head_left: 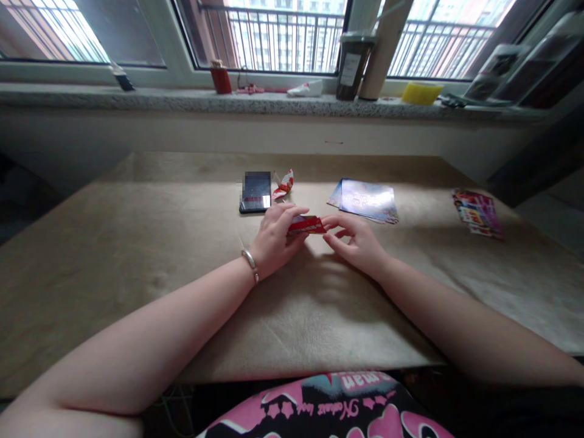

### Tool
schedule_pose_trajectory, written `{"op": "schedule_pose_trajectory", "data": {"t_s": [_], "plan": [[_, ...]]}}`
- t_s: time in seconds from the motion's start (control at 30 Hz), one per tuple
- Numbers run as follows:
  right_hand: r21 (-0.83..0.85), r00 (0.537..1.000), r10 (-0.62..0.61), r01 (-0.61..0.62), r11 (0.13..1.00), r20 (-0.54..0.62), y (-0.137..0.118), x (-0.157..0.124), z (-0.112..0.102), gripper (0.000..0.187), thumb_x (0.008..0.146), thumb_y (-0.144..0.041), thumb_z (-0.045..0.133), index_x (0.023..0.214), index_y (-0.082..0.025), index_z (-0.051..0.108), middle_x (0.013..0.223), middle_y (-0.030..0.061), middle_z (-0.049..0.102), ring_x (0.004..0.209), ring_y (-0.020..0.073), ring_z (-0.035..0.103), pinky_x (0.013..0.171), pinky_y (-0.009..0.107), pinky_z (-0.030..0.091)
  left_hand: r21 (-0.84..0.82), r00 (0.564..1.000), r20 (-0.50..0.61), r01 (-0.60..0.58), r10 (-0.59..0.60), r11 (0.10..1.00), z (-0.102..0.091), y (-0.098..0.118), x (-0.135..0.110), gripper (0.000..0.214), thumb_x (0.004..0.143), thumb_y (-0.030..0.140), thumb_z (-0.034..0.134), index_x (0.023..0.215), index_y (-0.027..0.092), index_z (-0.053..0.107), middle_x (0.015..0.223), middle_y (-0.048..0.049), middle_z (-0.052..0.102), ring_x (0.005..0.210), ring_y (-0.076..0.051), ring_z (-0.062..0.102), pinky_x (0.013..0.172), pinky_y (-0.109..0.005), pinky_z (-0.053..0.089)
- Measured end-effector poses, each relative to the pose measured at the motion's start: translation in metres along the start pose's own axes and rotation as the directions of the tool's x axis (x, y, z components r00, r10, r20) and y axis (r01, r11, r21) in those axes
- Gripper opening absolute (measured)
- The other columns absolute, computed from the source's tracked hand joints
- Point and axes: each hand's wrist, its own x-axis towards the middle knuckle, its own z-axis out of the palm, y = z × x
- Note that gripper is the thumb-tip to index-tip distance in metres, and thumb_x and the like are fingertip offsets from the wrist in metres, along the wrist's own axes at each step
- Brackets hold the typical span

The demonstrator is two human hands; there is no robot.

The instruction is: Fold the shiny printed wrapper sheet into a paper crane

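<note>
My left hand [279,234], with a silver bracelet at its wrist, is closed around a small red printed packet [306,225] above the table. Its thumb lies low and its fingers reach over the packet's far side. My right hand [353,240] is at the packet's right end, with curled thumb and fingertips on either side of that edge. Just beyond my left hand lie a crumpled red and white wrapper [285,184] and a dark phone [256,193] lying flat.
Shiny printed cards [368,199] lie overlapping beyond my right hand. Farther right is a spread of pink and red packets [478,213]. Behind the table [150,255], a stone windowsill [173,102] holds a dark jar [352,70], a red container [221,79] and a yellow object [421,93].
</note>
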Motion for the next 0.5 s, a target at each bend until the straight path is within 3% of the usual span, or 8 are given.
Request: {"op": "schedule_pose_trajectory", "data": {"t_s": [0.33, 0.4, 0.5], "plan": [[-0.187, 0.985, -0.09, 0.062, 0.98, -0.147, 0.001, 0.001, 0.005, 0.005, 0.08, -0.024, 0.058, 0.077, -0.021, 0.061, 0.091, 0.0024, 0.067, 0.079, 0.0122, 0.061, 0.056, 0.022, 0.049, -0.092, 0.996, 0.014, -0.085, 0.086, 0.992, 0.002, 0.003, 0.001, 0.046, 0.084, 0.021, 0.053, 0.129, 0.02, 0.043, 0.116, -0.0097, 0.054, 0.107, -0.021, 0.049, 0.096, -0.04, 0.04], [-0.264, 0.98, -0.131, 0.087, 0.96, -0.151, -0.001, 0.0, 0.005, 0.005, 0.081, -0.024, 0.058, 0.078, -0.022, 0.062, 0.093, 0.0022, 0.068, 0.08, 0.0127, 0.062, 0.057, 0.023, 0.05, -0.123, 0.996, -0.021, -0.093, 0.091, 0.988, 0.0, 0.006, 0.003, 0.042, 0.085, 0.023, 0.054, 0.125, 0.019, 0.046, 0.114, -0.0096, 0.055, 0.106, -0.02, 0.05, 0.095, -0.038, 0.041], [-0.377, 0.97, -0.201, 0.136, 0.916, -0.139, -0.004, -0.002, 0.005, 0.006, 0.082, -0.024, 0.057, 0.081, -0.023, 0.062, 0.094, 0.0016, 0.068, 0.082, 0.0137, 0.063, 0.063, 0.025, 0.05, -0.141, 0.992, -0.096, -0.092, 0.079, 0.986, -0.004, 0.011, 0.005, 0.021, 0.084, 0.027, 0.057, 0.104, 0.02, 0.059, 0.105, -0.0065, 0.059, 0.1, -0.018, 0.053, 0.091, -0.036, 0.042]]}}
